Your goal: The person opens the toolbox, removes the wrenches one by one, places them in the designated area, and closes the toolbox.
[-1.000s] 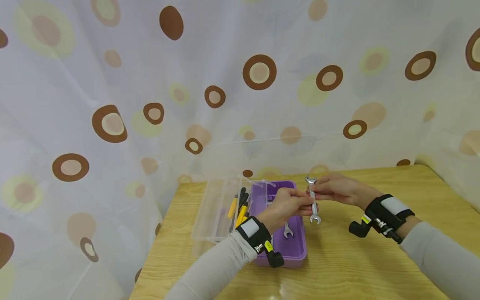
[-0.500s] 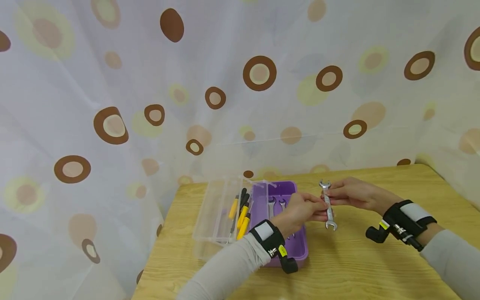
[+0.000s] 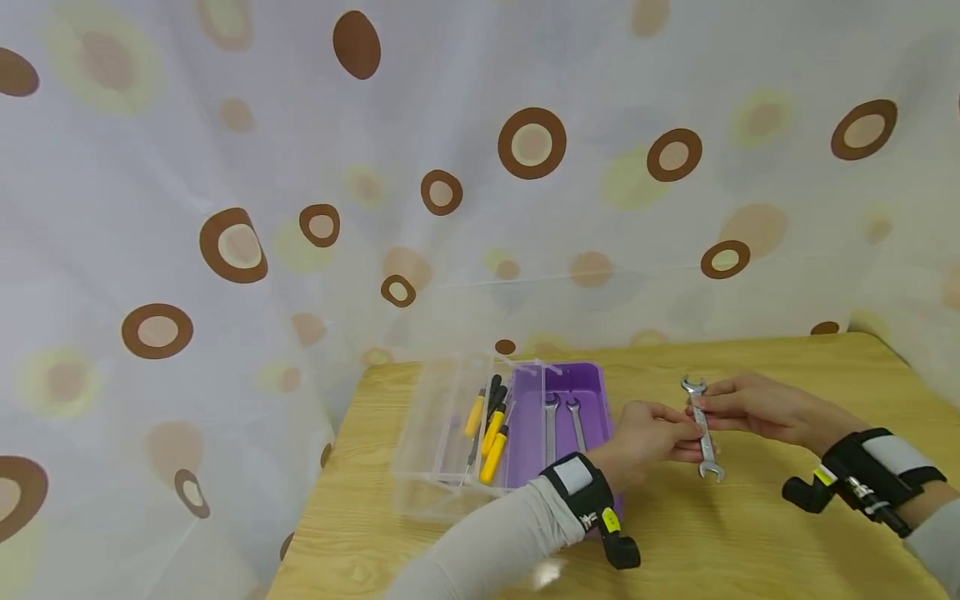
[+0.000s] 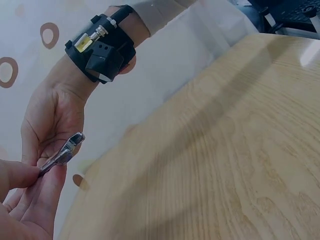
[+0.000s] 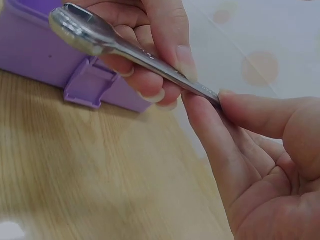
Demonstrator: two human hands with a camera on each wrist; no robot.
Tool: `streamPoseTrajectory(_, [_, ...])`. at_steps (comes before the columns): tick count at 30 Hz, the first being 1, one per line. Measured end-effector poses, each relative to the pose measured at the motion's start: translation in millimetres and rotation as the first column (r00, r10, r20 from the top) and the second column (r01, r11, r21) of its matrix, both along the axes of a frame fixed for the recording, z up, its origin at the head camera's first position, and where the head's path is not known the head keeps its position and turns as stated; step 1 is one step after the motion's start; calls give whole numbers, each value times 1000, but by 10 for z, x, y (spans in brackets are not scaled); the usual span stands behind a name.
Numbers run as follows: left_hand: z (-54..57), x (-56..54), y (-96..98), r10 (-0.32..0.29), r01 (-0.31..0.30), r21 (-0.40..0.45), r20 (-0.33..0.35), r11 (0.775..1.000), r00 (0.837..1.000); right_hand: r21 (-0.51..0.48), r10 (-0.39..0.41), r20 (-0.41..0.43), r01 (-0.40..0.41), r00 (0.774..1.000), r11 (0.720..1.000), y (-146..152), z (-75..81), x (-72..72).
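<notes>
Both hands hold one silver double open-ended wrench above the table, to the right of the purple toolbox. My left hand pinches its shaft between thumb and fingers. Higher on the shaft, my right hand pinches it near the far end. In the right wrist view the wrench runs slantwise, thumbs and fingers of both hands along it. The left wrist view shows one wrench end sticking up past the fingers. Two more wrenches lie inside the toolbox, partly hidden by the left forearm.
The toolbox's transparent lid lies opened to the left. Yellow-and-black handled screwdrivers rest at the box's left side. A purple latch juts from the box wall. Behind the wooden table hangs a patterned curtain.
Both hands have moved right with the wrench, from the toolbox's edge to over the table beside it. The wrenches inside the box have come into view.
</notes>
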State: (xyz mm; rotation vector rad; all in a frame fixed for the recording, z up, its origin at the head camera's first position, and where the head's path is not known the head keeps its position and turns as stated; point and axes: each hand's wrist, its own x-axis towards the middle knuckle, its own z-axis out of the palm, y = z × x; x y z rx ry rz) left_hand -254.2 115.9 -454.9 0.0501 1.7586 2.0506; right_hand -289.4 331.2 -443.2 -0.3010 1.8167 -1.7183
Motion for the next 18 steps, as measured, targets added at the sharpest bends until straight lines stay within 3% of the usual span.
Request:
streamPoseTrajectory(5, [-54,114,182,12,-12,0,24,1000,1000,-47,27,27,-25,999,999,196,-93,94])
streamPoseTrajectory(10, [-77,142,272,11,-11,17,23,1000,1000,-59,50,15,-50,999,997,315,-121,114])
streamPoseTrajectory(18, [-150,195,432,62,-63,18,49,998,997,-116,79,62,-71,995,991,464,-175,164])
